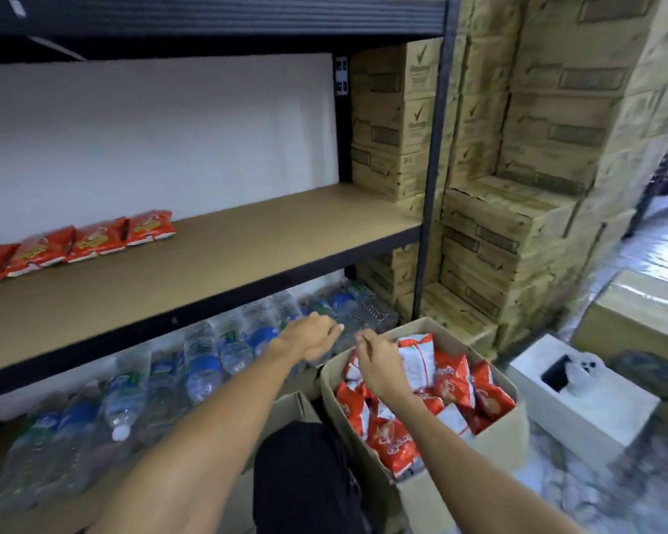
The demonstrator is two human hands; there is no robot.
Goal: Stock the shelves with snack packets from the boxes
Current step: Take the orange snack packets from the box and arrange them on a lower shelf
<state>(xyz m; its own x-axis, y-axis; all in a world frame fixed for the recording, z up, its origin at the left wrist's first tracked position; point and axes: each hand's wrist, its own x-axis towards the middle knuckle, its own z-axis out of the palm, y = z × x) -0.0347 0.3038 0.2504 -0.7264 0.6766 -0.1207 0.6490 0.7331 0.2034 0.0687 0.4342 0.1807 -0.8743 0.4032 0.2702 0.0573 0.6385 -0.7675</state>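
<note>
Head view suggests the stocking is barely begun: a short row of red packets (89,240) lies at the nine o'clock end of the shelf (267,240), and the rest of its board toward three o'clock is bare. The box (517,425) at five o'clock is heaped with snack packets (450,379). Both hands hover at its far rim: the left hand (311,337) has loosely curled fingers holding nothing, and the right hand (378,364) dips among the packets, its grip too blurred to tell.
</note>
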